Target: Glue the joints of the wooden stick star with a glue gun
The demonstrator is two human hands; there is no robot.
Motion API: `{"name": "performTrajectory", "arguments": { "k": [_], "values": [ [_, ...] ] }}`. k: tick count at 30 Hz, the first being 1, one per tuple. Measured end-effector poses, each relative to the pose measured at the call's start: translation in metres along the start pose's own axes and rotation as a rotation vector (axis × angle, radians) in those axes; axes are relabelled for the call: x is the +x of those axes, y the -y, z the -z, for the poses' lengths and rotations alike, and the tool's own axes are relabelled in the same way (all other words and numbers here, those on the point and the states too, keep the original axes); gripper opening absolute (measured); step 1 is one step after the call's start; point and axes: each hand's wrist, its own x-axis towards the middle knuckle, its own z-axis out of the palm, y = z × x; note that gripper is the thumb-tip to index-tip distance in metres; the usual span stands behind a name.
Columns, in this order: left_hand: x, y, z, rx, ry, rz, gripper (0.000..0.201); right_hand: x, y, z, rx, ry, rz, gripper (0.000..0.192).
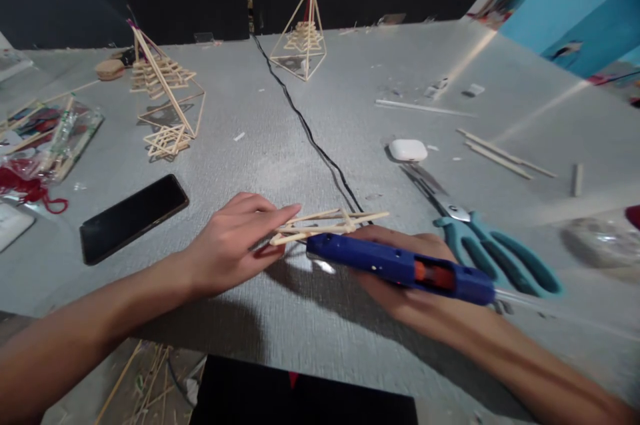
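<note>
My left hand [239,238] pinches the left end of a flat lattice of thin wooden sticks [330,222], held just above the grey table [320,338]. My right hand [400,278] grips a blue glue gun [400,266], its nozzle pointing left under the sticks near my left fingertips. A black cord [305,128] runs from the gun's area across the table to the far edge.
Teal scissors [490,248] lie right of the gun. A white earbud case [408,149], loose sticks [505,155], a black phone [133,217], two stick pyramids [165,88] [303,35] and a bag with red thread [40,145] stand around. More sticks lie on the floor below the table's edge.
</note>
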Motion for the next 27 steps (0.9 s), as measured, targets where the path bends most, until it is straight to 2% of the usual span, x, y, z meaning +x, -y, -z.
{"name": "performTrajectory", "arguments": {
  "k": [8,15,19,21,23,27],
  "values": [
    [0.0,0.001,-0.002,0.012,-0.001,0.013,0.046,-0.007,-0.014,0.002,-0.04,0.124,-0.057,0.02],
    [0.0,0.0,-0.002,-0.006,-0.004,0.047,0.043,-0.009,-0.007,0.0,-0.051,0.034,-0.028,0.013],
    [0.003,-0.004,-0.006,-0.053,-0.067,0.086,0.025,-0.017,-0.015,-0.002,-0.093,-0.056,0.064,0.018],
    [0.005,-0.006,-0.007,-0.07,-0.098,0.085,0.016,-0.02,-0.018,-0.004,-0.108,-0.088,0.054,0.02],
    [0.006,-0.008,-0.008,-0.079,-0.114,0.076,0.012,-0.021,-0.02,-0.006,-0.126,-0.093,0.043,0.021],
    [0.006,-0.009,-0.008,-0.078,-0.125,0.059,0.014,-0.018,-0.019,-0.008,-0.113,-0.07,0.139,0.023]
  ]
}}
